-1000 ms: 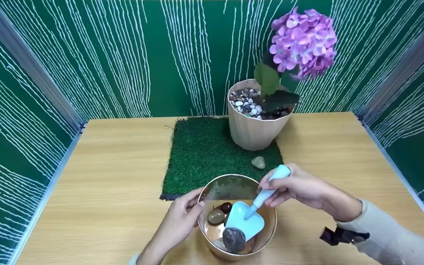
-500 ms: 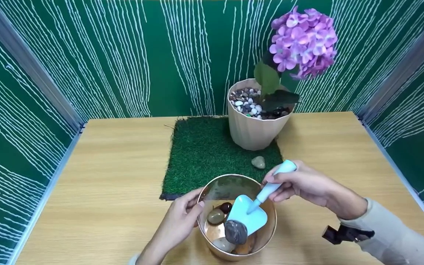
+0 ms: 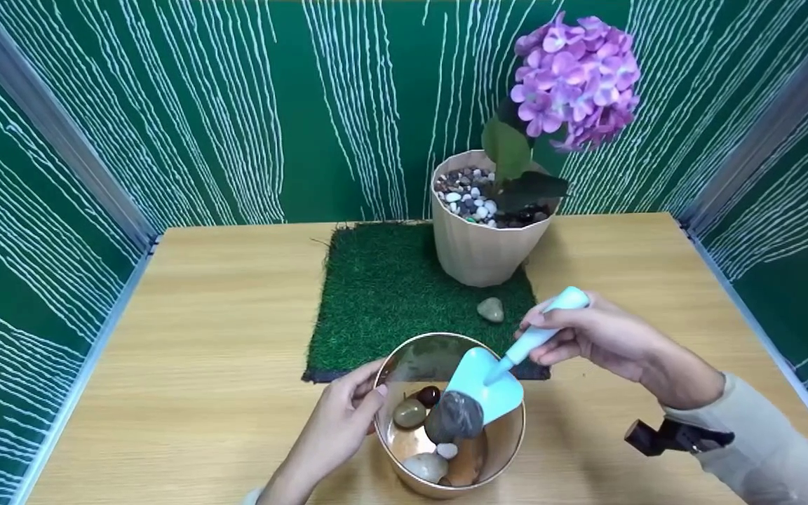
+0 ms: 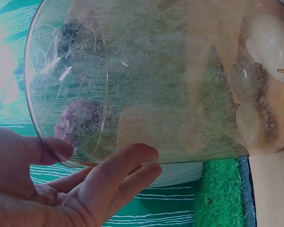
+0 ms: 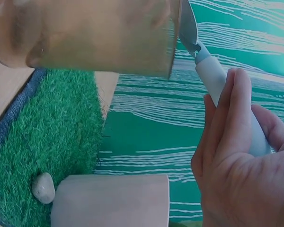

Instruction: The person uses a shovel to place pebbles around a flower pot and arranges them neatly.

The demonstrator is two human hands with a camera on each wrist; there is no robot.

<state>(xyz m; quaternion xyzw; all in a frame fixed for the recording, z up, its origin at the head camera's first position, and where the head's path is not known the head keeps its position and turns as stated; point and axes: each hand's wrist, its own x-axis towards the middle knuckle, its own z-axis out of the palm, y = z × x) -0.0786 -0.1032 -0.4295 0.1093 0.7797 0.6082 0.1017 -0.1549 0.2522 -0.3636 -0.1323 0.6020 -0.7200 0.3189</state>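
Observation:
My left hand (image 3: 339, 419) pinches the rim of a see-through amber bucket (image 3: 520, 428), thumb over the edge and fingers along the outer wall. My right hand (image 3: 604, 340) grips the handle of a light-blue toy shovel (image 3: 470, 375), whose blade is tilted above the bucket's mouth. A dark grey stone (image 3: 461, 414) sits at the blade's front edge. Lower in the bucket lie an olive stone (image 3: 409, 413), a dark red one (image 3: 428, 395), a pale one (image 3: 425, 466) and a small white pebble (image 3: 446, 450). The right wrist view shows the shovel (image 5: 210, 73) at the bucket's rim.
Behind the bucket is a green turf mat (image 3: 390, 294) with a beige stone (image 3: 491, 309) on it. A cream pot (image 3: 481, 256) of pebbles holds a tall purple flower (image 3: 576, 81). Green walls with white streaks enclose the wooden table (image 3: 221, 315).
The right hand has lifted the shovel up and to the right, the dark grey stone rising with it. The white pebble has come into view. The left hand keeps its place on the bucket.

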